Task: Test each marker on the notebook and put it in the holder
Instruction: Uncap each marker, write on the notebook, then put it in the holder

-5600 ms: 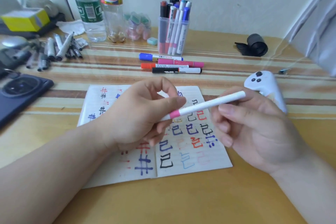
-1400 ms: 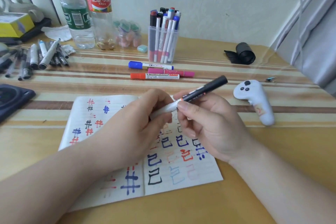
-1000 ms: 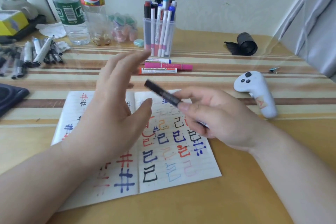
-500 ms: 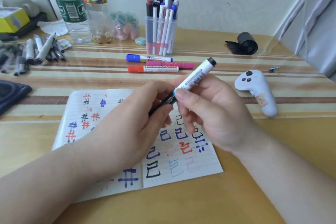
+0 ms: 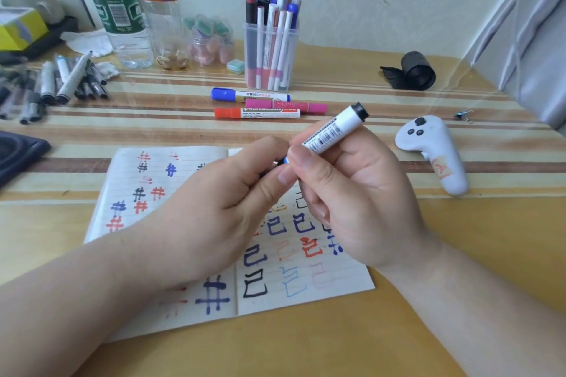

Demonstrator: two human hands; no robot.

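Observation:
My right hand point(image 5: 355, 196) grips the white barrel of a black marker point(image 5: 335, 128), its black tail end pointing up and right. My left hand point(image 5: 220, 217) pinches the marker's cap end, which is almost hidden between the fingers of both hands. Both hands hover over the open notebook point(image 5: 190, 254), whose pages carry coloured test marks. Behind it lie a blue marker point(image 5: 249, 95), a pink marker point(image 5: 286, 106) and an orange marker point(image 5: 256, 113). The clear holder point(image 5: 271, 58) stands at the back with several markers upright in it.
A white controller point(image 5: 432, 153) lies right of the notebook. Two plastic bottles point(image 5: 137, 9) stand at the back left beside a pile of grey pens point(image 5: 52, 86). A black roll point(image 5: 413, 70) sits at the back right, a dark case point(image 5: 18, 153) at the left edge.
The pink marker I held earlier is gone and a black one is in my hands. It was flipped end for end; my left hand now pinches its cap end more closely.

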